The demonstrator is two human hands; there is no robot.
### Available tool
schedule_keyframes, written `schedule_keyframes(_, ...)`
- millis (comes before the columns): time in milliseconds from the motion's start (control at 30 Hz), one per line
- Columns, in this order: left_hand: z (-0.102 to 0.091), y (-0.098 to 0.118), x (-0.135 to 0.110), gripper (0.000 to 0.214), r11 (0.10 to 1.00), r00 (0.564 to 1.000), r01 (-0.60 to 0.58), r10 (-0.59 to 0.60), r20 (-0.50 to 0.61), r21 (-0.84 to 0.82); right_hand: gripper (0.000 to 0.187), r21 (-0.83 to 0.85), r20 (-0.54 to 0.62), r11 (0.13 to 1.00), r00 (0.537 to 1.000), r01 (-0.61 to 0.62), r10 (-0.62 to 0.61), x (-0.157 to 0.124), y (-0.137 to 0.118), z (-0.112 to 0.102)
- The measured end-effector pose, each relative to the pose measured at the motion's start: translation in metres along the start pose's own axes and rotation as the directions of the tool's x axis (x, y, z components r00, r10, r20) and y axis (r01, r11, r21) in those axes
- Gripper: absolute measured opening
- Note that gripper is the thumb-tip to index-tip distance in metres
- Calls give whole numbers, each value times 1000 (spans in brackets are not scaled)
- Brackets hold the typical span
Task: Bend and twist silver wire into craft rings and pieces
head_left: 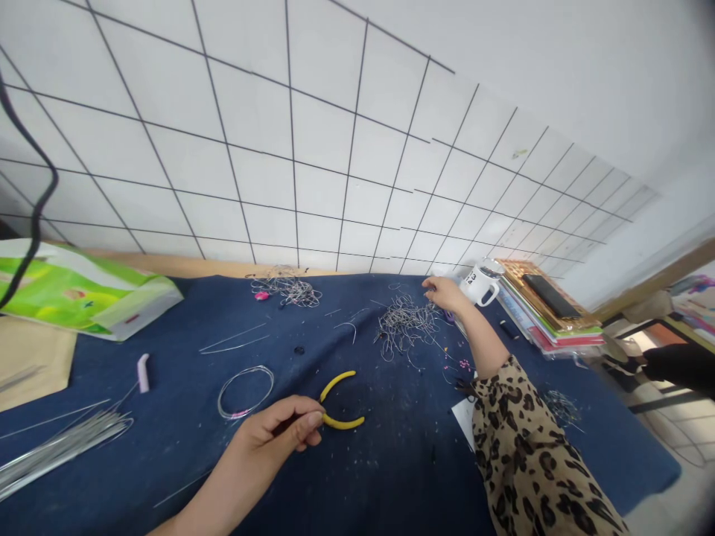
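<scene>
My left hand (282,432) is closed in a pinch on pliers with yellow handles (339,402), which rest low over the dark blue cloth (391,476). My right hand (444,292), in a leopard-print sleeve (530,461), reaches far across to the edge of a heap of bent grey wire pieces (405,324); its fingers curl over the wires, and whether they hold any is hidden. A coil of thin wire (246,389) lies just left of the pliers.
A second wire tangle (287,289) sits by the tiled wall. Straight wire rods (56,447) lie at left near a lilac tool (144,372) and a green bag (78,294). A white mug (481,283) and stacked papers (547,313) stand at right.
</scene>
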State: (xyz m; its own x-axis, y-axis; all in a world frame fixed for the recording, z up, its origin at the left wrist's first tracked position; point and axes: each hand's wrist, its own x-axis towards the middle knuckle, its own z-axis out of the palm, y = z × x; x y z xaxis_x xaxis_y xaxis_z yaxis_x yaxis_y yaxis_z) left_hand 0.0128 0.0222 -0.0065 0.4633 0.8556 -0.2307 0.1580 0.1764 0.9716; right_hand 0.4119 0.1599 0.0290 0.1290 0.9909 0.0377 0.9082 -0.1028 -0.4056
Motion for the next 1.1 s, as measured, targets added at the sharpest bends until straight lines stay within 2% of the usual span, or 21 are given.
schedule_keyframes(133,0,-2,1,28,1000,1000,2,-2,11,13,33,-112,58,991,996,76,-70,-8,-18,3)
schedule_keyframes(233,0,-4,1,28,1000,1000,1,-1,6,13,36,-155,125,980,986,128,-109,-19,-33,14)
schedule_keyframes(400,-1,-5,1,28,1000,1000,0,0,7,14,71,-219,185,966,978,140,-100,-38,-49,46)
schedule_keyframes(467,0,-5,1,28,1000,1000,4,-4,13,15,64,-235,178,963,980,133,-92,-44,-53,55)
schedule_keyframes(533,0,-6,1,28,1000,1000,4,-4,14,9,47,-235,166,962,981,139,-101,-49,-58,62)
schedule_keyframes(633,0,-7,2,28,1000,1000,6,-6,8,1,31,-207,153,961,977,182,-152,-60,-73,68)
schedule_keyframes(733,0,-8,2,29,1000,1000,12,-12,1,10,29,-149,146,952,958,268,-247,-72,-96,72)
schedule_keyframes(800,0,-8,2,29,1000,1000,12,-12,-2,21,32,-108,152,938,937,331,-313,-77,-109,73)
schedule_keyframes(867,0,-8,2,28,1000,1000,11,-11,-4,28,34,-102,138,934,935,343,-328,-75,-114,69)
schedule_keyframes(967,0,-8,2,29,1000,1000,9,-9,-4,22,39,-163,73,956,970,242,-233,-60,-104,56)
schedule_keyframes(1100,0,-5,1,29,1000,1000,13,-13,8,19,39,-257,44,963,996,85,-76,-31,-74,32)
